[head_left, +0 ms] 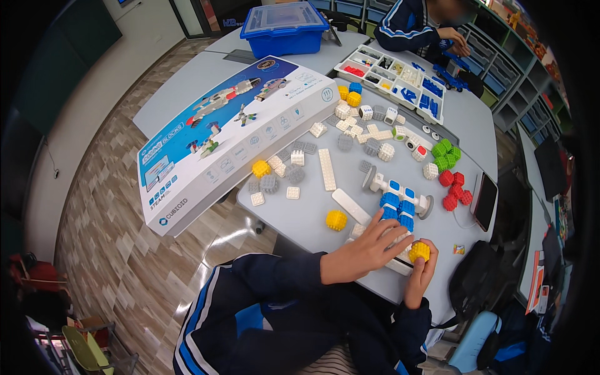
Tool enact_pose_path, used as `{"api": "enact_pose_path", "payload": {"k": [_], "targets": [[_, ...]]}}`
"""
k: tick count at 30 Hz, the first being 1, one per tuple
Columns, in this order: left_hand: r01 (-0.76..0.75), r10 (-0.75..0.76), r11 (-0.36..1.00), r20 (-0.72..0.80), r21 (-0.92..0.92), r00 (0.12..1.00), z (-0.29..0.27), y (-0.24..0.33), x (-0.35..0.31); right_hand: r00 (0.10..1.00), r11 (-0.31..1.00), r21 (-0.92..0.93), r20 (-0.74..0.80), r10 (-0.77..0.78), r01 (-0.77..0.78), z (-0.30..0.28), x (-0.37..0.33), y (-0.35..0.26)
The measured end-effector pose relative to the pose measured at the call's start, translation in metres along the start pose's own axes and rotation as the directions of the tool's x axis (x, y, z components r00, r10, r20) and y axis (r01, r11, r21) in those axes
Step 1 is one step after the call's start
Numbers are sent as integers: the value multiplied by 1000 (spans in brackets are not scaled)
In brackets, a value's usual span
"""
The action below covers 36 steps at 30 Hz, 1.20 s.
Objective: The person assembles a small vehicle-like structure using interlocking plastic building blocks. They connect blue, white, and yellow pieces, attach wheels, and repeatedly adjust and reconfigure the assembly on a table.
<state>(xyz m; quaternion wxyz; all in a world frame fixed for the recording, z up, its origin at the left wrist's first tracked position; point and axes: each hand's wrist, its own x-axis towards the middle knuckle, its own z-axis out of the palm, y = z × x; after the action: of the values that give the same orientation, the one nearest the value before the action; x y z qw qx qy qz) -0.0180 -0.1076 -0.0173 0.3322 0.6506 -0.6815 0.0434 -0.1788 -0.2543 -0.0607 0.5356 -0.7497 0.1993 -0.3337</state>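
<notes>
The left hand (365, 251) lies over the blue-and-white model (392, 201) near the tabletop's (290, 222) edge, presumably to steady it, its grip unclear, while the right hand (421, 275) pinches a yellow block (419, 251) at the model's near end, probably for control.

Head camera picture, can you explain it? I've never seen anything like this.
No machine here: a person works bare-handed, filmed by a wide camera worn on the head, looking down, so straight edges bend. The left hand rests over a blue-and-white model; the right hand holds a yellow block. On the table lie loose blocks in white, gray, yellow, red and green, plus a parts tray and blue bin. A big box sits to the left.
</notes>
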Motion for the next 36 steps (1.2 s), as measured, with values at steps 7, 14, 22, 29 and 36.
{"api": "enact_pose_path", "payload": {"k": [7, 14, 22, 29, 36], "targets": [[-9, 10, 1000, -43, 26, 999, 8, 1, 1, 999, 999, -38, 31, -36, 37, 2, -4, 0], [-2, 2, 1000, -51, 2, 999, 7, 2, 1, 999, 998, -48, -28, -29, 28, 8, -5, 1], [10, -9, 1000, -29, 20, 1000, 2, 3, 2, 995, 997, -65, -92, -36, 30, 14, -5, 1], [23, -23, 1000, -22, -12, 1000, -6, 4, 8, 984, 993, 122, -173, 31, -10, 22, 0, -1], [74, -73, 996, 43, -38, 996, -17, -2, 7, 992, 991, 131, -127, 27, -11, 15, 2, -5]]}}
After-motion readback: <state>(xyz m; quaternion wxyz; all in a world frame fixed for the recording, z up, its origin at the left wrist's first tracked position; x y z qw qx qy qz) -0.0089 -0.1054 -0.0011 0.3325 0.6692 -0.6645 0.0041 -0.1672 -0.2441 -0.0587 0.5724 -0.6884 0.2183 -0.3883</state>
